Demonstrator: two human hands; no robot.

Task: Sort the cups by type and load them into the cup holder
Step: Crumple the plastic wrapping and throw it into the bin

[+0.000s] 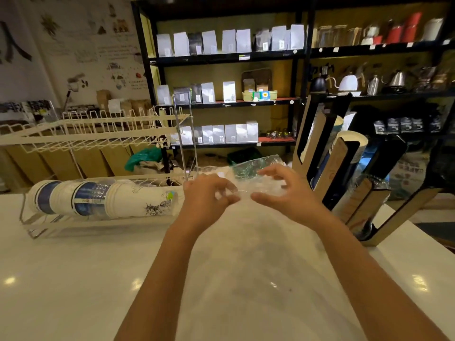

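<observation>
Both hands meet above the white counter (73, 279) on a stack of clear plastic cups in a crinkled clear wrapper (261, 183). My left hand (206, 195) pinches the wrapper at its near left end. My right hand (283, 190) curls over its right side, fingers spread. To the left, a sleeve of white and blue paper cups (103, 198) lies on its side in a wire rack (34, 227). At the right stands the slanted wood-and-black cup holder (344, 168), with white cups (352, 141) showing in its upper slots.
A white wire rack (93, 131) spans the left at mid height, with a thin metal post (182, 143) beside it. Dark shelves with silver pouches (229, 40) and kettles (347, 82) fill the background. A green bag (142, 157) lies behind the counter.
</observation>
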